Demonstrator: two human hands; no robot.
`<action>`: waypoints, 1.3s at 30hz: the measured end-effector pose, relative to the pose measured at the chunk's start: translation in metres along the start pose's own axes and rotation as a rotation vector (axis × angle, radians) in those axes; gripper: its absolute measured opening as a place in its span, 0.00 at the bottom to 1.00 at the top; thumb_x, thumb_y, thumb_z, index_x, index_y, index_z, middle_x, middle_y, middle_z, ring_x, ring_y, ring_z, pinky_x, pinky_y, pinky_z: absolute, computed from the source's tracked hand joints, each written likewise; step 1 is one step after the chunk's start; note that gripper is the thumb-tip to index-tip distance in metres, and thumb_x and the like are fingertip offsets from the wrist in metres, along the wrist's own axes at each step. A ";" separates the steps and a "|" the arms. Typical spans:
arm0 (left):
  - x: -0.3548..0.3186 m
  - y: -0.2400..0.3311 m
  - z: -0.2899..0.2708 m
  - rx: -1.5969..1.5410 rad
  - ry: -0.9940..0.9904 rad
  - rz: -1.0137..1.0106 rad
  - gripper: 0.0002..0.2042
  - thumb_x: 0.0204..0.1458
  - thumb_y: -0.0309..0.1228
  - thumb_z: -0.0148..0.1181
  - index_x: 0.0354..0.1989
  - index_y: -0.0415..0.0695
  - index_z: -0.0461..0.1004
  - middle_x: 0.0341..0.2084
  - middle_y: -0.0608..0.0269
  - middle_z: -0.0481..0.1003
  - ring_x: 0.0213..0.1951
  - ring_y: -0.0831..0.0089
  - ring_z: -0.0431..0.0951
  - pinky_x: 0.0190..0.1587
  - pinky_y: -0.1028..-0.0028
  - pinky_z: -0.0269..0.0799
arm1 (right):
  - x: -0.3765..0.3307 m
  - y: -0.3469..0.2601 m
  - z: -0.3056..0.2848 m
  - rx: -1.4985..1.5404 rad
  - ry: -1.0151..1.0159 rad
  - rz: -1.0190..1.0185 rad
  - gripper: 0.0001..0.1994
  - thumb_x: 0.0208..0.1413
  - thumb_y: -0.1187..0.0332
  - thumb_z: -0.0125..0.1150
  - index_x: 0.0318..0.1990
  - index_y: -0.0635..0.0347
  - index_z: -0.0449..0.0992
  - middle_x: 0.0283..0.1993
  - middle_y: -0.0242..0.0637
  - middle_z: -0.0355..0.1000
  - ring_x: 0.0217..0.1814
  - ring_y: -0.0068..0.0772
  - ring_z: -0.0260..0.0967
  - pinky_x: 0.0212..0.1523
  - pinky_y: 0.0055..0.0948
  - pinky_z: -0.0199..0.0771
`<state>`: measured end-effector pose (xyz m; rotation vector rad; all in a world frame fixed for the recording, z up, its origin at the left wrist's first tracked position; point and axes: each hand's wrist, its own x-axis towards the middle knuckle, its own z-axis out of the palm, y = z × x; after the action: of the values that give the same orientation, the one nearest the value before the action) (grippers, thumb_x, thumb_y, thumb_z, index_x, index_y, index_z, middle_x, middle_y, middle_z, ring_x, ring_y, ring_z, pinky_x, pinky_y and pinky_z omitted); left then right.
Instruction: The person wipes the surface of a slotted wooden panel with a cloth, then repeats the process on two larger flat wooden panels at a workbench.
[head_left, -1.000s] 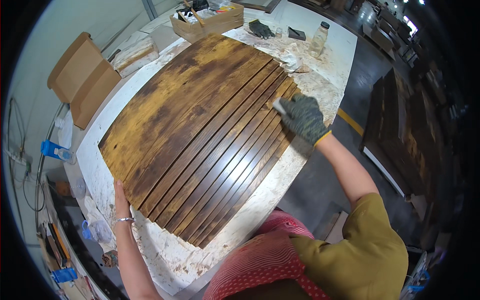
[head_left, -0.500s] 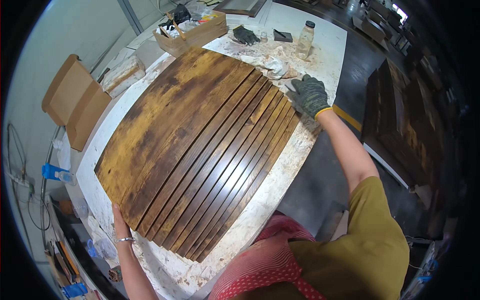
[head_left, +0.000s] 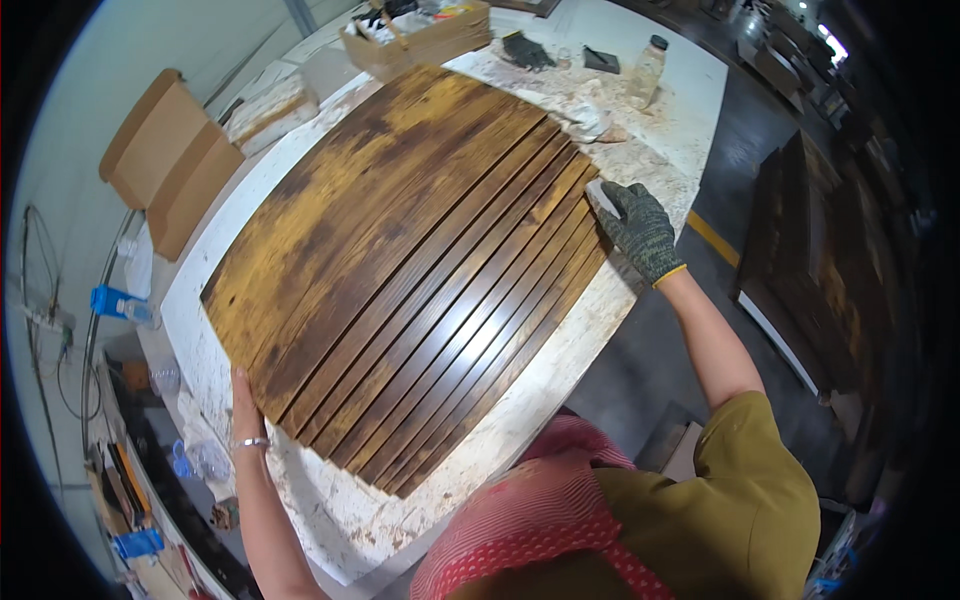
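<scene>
A large brown stained wooden panel (head_left: 400, 260) of several long slats lies across the white worktable (head_left: 330, 510). My left hand (head_left: 245, 400), bare with a bracelet at the wrist, rests against the panel's near left corner. My right hand (head_left: 640, 230), in a dark green knit glove, grips the panel's far right edge. A crumpled stained rag (head_left: 590, 120) lies on the table just beyond that hand.
At the table's far end stand a cardboard box of supplies (head_left: 420, 35), a dark glove (head_left: 525, 50) and a clear plastic bottle (head_left: 648, 70). Folded cardboard (head_left: 170, 170) leans at the left. Dark wooden panels (head_left: 810, 260) stand on the floor at the right.
My right hand slid along the panel's right edge and now sits lower in view; the left hand stays at the near corner. The view has shifted slightly.
</scene>
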<state>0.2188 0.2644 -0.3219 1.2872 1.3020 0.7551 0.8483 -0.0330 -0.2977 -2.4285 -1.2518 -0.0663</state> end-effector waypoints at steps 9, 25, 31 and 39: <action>-0.001 0.003 0.014 0.491 0.019 0.088 0.42 0.64 0.60 0.39 0.73 0.33 0.46 0.73 0.47 0.48 0.75 0.60 0.44 0.74 0.70 0.38 | -0.147 -0.228 0.000 0.146 -0.067 -1.066 0.20 0.51 0.64 0.60 0.53 0.57 0.73 0.31 0.39 0.69 0.34 0.37 0.69 0.36 0.43 0.69; -0.027 0.061 0.023 0.473 -0.215 0.137 0.44 0.62 0.60 0.43 0.73 0.34 0.44 0.70 0.40 0.55 0.72 0.54 0.54 0.69 0.64 0.54 | -0.268 -0.493 0.135 0.629 -0.576 -1.234 0.14 0.51 0.62 0.60 0.43 0.57 0.75 0.34 0.43 0.74 0.37 0.45 0.74 0.38 0.42 0.71; -0.014 0.044 0.016 0.549 -0.160 0.145 0.40 0.63 0.58 0.43 0.72 0.37 0.50 0.70 0.46 0.56 0.71 0.59 0.55 0.71 0.66 0.49 | -0.308 -0.533 0.199 0.697 -0.343 -1.226 0.06 0.44 0.67 0.54 0.28 0.56 0.76 0.32 0.43 0.73 0.37 0.47 0.71 0.40 0.45 0.67; 0.004 0.027 -0.004 0.584 -0.185 0.130 0.38 0.65 0.57 0.39 0.69 0.33 0.54 0.66 0.43 0.61 0.68 0.53 0.60 0.68 0.66 0.54 | -0.206 -0.330 0.054 0.928 -0.848 -1.155 0.24 0.61 0.57 0.55 0.60 0.61 0.69 0.58 0.52 0.68 0.62 0.53 0.65 0.61 0.45 0.67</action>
<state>0.2228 0.2745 -0.2971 1.8723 1.3437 0.3326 0.4569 -0.0017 -0.2833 -0.7105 -2.1766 1.0319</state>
